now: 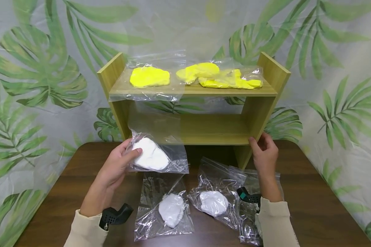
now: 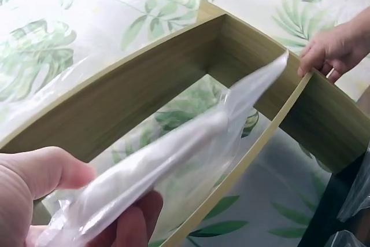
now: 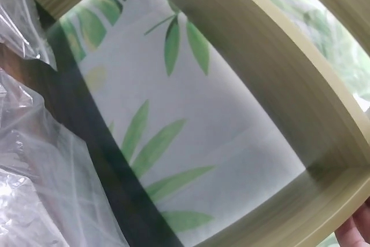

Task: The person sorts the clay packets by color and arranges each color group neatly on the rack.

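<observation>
My left hand (image 1: 115, 164) pinches a clear zip bag holding a flattened white lump (image 1: 151, 154), thumb on top and fingers beneath. The bag is in front of the middle board of a small wooden shelf (image 1: 213, 128); in the left wrist view the bag (image 2: 156, 160) appears nearly edge-on. My right hand (image 1: 266, 154) grips the right side panel of the shelf near the middle board, thumb at the front edge and fingers around the outer side. Only its fingertips (image 3: 351, 232) show at the corner of the right wrist view.
Yellow lumps in clear bags (image 1: 149, 76) lie along the top board, one bag hanging over its front edge. On the brown table (image 1: 62, 202) lie more bagged white lumps (image 1: 172, 210), with another clear bag (image 1: 248, 216) partly under my right forearm. A leaf-print cloth (image 1: 185, 27) hangs behind.
</observation>
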### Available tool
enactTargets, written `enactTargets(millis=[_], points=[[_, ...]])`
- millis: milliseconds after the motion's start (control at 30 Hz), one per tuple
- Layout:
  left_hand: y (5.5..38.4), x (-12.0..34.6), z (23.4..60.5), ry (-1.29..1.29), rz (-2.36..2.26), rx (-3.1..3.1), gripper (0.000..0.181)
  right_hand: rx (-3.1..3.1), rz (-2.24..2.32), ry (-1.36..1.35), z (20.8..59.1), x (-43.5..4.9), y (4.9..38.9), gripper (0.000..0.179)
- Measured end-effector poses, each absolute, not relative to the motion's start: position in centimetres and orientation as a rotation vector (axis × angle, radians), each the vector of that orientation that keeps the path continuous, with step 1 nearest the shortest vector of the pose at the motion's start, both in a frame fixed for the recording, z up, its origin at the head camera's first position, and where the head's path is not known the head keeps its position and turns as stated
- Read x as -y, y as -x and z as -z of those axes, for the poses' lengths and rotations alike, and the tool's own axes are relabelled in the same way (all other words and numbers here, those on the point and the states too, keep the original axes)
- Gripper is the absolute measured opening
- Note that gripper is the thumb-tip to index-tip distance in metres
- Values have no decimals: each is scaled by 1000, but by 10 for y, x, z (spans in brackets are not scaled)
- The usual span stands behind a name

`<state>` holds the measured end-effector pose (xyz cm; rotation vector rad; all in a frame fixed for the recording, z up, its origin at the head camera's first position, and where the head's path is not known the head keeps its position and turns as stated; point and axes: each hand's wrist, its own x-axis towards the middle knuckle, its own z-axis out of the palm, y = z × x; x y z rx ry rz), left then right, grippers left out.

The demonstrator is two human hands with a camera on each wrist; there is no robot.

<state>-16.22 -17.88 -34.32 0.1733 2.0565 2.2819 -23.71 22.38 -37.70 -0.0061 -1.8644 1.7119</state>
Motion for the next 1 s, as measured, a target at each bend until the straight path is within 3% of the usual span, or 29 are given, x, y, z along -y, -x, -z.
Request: enactTargets(millis=[667, 800, 1000], points=[[175, 167, 357, -128, -2698, -1599, 52, 1860, -1690, 10, 402, -232, 257, 32], [180, 161, 359, -24, -2797, -1562, 51, 1864, -1694, 8, 400, -232, 254, 33], [186, 145, 365, 258, -2916, -1653, 34, 1875, -1694, -11, 383, -224, 240, 32]])
